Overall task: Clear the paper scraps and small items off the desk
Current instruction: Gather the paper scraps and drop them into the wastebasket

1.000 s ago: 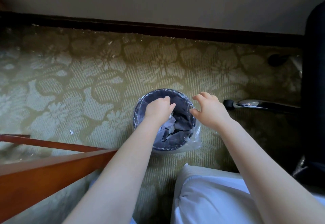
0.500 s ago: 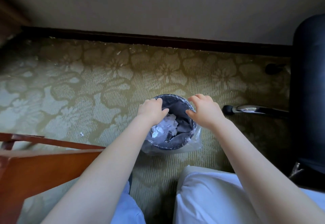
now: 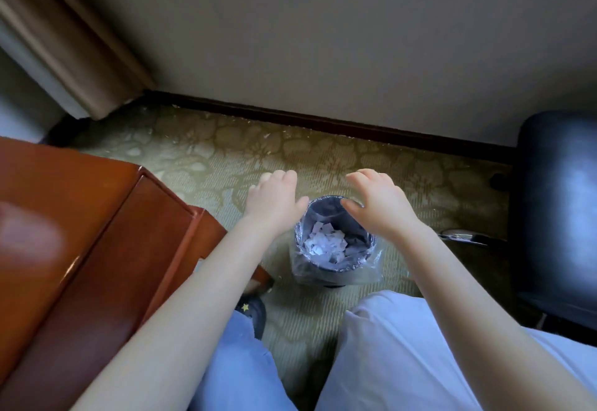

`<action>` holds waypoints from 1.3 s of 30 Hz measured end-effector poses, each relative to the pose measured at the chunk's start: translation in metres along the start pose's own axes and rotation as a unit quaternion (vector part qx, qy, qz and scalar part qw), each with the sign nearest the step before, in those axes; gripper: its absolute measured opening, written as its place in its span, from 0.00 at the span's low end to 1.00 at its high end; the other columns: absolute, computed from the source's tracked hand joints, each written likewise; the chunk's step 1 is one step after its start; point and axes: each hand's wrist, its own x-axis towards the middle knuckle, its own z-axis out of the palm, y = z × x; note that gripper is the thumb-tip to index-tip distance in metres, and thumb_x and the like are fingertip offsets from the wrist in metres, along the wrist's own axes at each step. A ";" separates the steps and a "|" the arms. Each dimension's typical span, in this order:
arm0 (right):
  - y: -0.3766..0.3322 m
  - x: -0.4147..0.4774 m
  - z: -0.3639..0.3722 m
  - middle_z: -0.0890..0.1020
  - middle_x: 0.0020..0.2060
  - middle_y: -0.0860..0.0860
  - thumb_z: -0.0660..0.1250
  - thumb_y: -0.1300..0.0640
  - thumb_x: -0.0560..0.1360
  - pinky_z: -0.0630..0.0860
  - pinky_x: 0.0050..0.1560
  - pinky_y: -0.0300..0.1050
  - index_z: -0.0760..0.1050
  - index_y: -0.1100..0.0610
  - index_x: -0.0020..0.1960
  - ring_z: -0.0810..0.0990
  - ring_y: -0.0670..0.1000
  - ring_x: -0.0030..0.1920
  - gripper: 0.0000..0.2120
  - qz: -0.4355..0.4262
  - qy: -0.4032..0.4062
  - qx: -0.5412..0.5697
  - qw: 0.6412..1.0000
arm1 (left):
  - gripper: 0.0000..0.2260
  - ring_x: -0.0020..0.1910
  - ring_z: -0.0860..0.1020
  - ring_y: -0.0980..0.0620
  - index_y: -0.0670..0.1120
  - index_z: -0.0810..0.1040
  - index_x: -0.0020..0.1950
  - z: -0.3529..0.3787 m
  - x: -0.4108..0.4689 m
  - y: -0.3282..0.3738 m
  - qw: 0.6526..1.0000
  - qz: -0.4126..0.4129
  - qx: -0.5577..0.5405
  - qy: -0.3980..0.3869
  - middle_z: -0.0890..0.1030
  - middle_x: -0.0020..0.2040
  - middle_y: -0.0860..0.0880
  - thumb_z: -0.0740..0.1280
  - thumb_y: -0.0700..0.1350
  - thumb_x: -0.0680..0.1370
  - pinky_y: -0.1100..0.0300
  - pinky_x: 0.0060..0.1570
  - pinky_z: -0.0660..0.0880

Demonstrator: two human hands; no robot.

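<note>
**Empty hands above a bin of paper scraps**

The paper scraps (image 3: 324,244) lie in a loose white heap at the bottom of a small round waste bin (image 3: 365,257), which stands on the patterned green carpet (image 3: 200,158) just in front of the person's knees. The bin is dark and lined with a clear plastic bag whose edge spills over the rim and down the outside.

Both hands are raised over the bin with fingers spread and palms down, and neither holds anything. The left hand (image 3: 274,199) is at the bin's left, its thumb pointing toward the far-left part of the rim; it appears to be above the rim rather than on it, though contact cannot be judged from this angle. The right hand (image 3: 378,204) covers the far-right part of the rim from the camera's view, thumb reaching over the opening. The scraps sit below and between the two hands, nearer the person than either set of fingertips.

The corner of the reddish wooden worktop (image 3: 80,216) fills the left side, its edge beside the left forearm; the part in view carries nothing. A black padded chair (image 3: 559,210) stands at the right, near the wall's dark skirting board (image 3: 323,120).
</note>
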 end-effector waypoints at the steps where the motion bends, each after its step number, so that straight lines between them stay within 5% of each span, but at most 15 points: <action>1: -0.009 -0.008 -0.007 0.70 0.68 0.50 0.61 0.49 0.77 0.70 0.61 0.52 0.66 0.53 0.69 0.67 0.55 0.66 0.22 -0.011 0.015 0.001 1.000 | 0.17 0.62 0.69 0.45 0.44 0.69 0.63 -0.011 -0.014 -0.002 1.000 -0.006 -0.002 0.011 0.74 0.61 0.46 0.58 0.53 0.79 0.49 0.56 0.69; 11: -0.117 -0.092 -0.077 0.74 0.63 0.51 0.64 0.51 0.76 0.73 0.58 0.52 0.71 0.56 0.65 0.71 0.56 0.62 0.19 -0.159 0.138 0.025 0.977 | 0.22 0.70 0.65 0.49 0.48 0.66 0.70 -0.104 -0.183 -0.022 0.978 -0.063 -0.069 0.189 0.69 0.70 0.49 0.61 0.53 0.78 0.52 0.67 0.66; 18: -0.227 -0.141 -0.097 0.76 0.62 0.52 0.65 0.51 0.76 0.74 0.56 0.52 0.72 0.55 0.64 0.73 0.56 0.60 0.19 -0.278 0.149 0.037 0.948 | 0.22 0.71 0.63 0.50 0.48 0.64 0.71 -0.145 -0.313 -0.072 0.953 -0.133 -0.034 0.270 0.67 0.71 0.50 0.60 0.53 0.78 0.52 0.68 0.64; 26: -0.364 -0.203 -0.074 0.73 0.65 0.51 0.63 0.50 0.77 0.73 0.59 0.52 0.69 0.53 0.67 0.71 0.55 0.62 0.20 -0.412 0.073 0.024 0.908 | 0.23 0.72 0.62 0.49 0.49 0.63 0.72 -0.148 -0.459 -0.152 0.913 -0.301 -0.016 0.276 0.66 0.72 0.50 0.59 0.54 0.78 0.50 0.68 0.64; 39: -0.570 -0.254 0.004 0.73 0.65 0.52 0.62 0.50 0.77 0.74 0.59 0.50 0.68 0.53 0.68 0.72 0.55 0.63 0.21 -0.562 -0.055 0.035 0.825 | 0.22 0.70 0.66 0.47 0.46 0.64 0.71 -0.120 -0.614 -0.288 0.796 -0.555 -0.038 0.240 0.67 0.72 0.47 0.59 0.53 0.79 0.51 0.65 0.68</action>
